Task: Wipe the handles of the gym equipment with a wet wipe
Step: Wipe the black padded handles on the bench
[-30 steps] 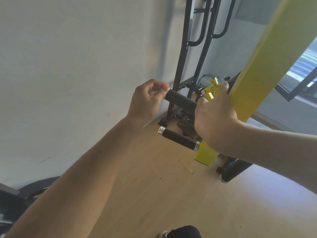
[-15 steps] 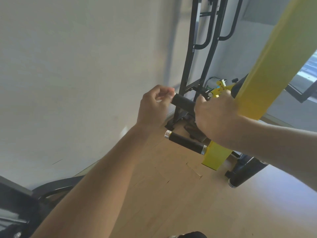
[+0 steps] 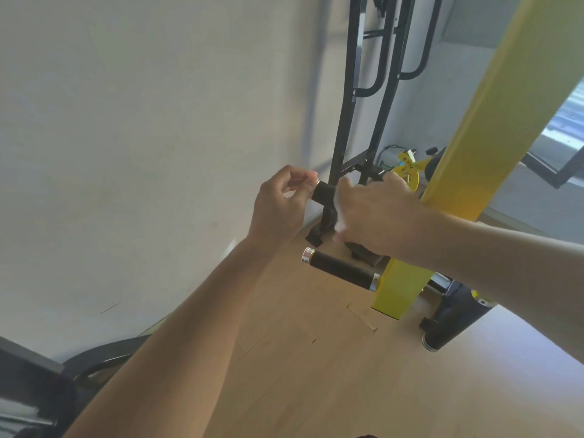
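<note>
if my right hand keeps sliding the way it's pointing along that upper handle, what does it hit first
Most likely your left hand, which is pinching the free end of the upper handle. Your right hand, wrapped around the handle with the wet wipe, points toward it along the grip, with only a short bare stretch between them. Depth looks consistent, though motion blur softens it.

No text, label, brand or number can be read anywhere — not on the yellow beam (image 3: 493, 99); not on the black handle (image 3: 339, 267).
</note>
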`<state>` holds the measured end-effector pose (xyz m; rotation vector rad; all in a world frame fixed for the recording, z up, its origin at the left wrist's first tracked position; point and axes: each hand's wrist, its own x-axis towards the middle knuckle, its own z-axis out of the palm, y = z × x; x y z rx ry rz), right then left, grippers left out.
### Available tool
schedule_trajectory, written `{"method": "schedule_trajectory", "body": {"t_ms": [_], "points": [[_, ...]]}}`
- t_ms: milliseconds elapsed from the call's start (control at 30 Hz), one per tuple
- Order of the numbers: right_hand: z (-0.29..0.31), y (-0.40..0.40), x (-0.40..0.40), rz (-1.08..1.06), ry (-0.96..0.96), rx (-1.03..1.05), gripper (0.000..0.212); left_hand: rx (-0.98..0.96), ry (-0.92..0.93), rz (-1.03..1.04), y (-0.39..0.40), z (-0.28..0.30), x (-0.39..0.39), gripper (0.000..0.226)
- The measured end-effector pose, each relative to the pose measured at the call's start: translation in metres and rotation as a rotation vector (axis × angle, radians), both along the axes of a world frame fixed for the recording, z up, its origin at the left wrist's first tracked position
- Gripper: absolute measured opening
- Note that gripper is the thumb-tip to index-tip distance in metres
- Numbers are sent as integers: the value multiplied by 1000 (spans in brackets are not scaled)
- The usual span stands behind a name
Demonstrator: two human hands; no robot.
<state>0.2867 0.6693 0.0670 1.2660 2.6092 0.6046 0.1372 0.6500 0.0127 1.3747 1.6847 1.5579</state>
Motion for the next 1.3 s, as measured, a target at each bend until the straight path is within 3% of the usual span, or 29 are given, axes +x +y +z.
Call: {"method": "schedule_trajectory", "body": {"t_ms": [67, 133, 300, 433, 500, 567, 633, 700, 900, 1033, 1100, 1233, 1300], "points": [[9, -11, 11, -36, -149, -49, 70, -10, -2, -5, 2, -1, 1, 12], [17, -11, 14, -46, -137, -168, 62, -6, -11, -19, 2, -3, 3, 13], [5, 0, -6, -53, 248, -263, 21, 24, -31, -44, 1, -4, 8, 17], [-6, 0, -13, 73, 371, -106, 26, 33, -41, -34, -1, -2, 6, 15], [-9, -3, -8, 70, 242, 21, 24, 36, -32, -10, -1, -2, 4, 14], [-1, -12, 2, -46, -60, 76, 20, 26, -20, 6, 1, -2, 3, 12], [10, -24, 12, -74, -339, 74, 38, 2, -11, -5, 1, -2, 4, 9], [12, -27, 19, -53, -461, 110, 44, -5, 6, -8, 2, -3, 7, 9], [-4, -3, -10, 62, 19, 142, 42, 12, 8, 22, 2, -2, 7, 16], [-6, 3, -11, 69, 67, 121, 37, 16, 3, 3, 0, -1, 2, 12], [-1, -7, 1, -29, -74, 89, 33, 17, -15, 22, 1, -2, 2, 10], [18, -36, 23, -108, -653, 67, 61, 5, 1, 17, 3, -3, 6, 8], [25, -43, 27, -143, -711, 62, 58, -5, -10, -1, 3, -1, 10, 7]]}}
